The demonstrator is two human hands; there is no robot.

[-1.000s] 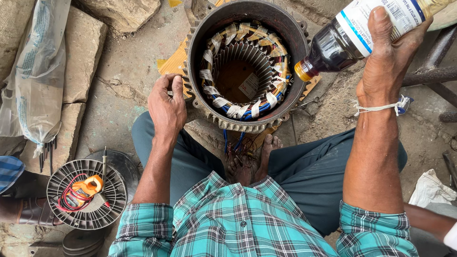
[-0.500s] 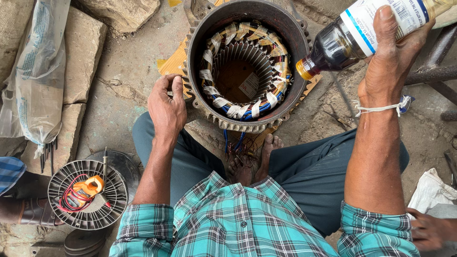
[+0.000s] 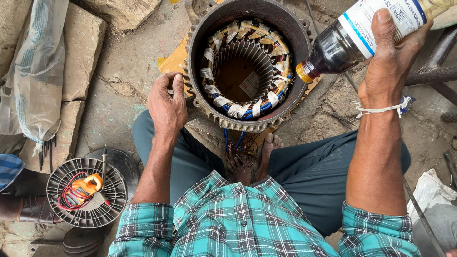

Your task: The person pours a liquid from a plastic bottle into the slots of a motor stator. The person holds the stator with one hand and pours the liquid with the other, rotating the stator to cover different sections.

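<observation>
A round metal motor stator (image 3: 247, 28) with copper windings tied in white tape stands on the ground in front of me. My left hand (image 3: 166, 102) grips its finned outer rim on the left side. My right hand (image 3: 388, 66) holds a tilted dark bottle (image 3: 354, 40) with a white and blue label; the bottle's orange mouth points down at the windings on the stator's right side. A white string is tied around my right wrist. My bare feet (image 3: 250, 159) rest just below the stator.
A black fan cover (image 3: 85, 192) holding an orange clamp meter (image 3: 88, 185) with red leads lies at lower left. Stone blocks (image 3: 83, 52) and a plastic bag (image 3: 33, 71) lie at left. Scissors (image 3: 333, 112) lie on the ground at right, next to metal bars (image 3: 435, 71).
The bottle has shifted slightly down toward the stator's right rim. My left hand stays on the rim. A hand seen at lower right half a second ago is gone.
</observation>
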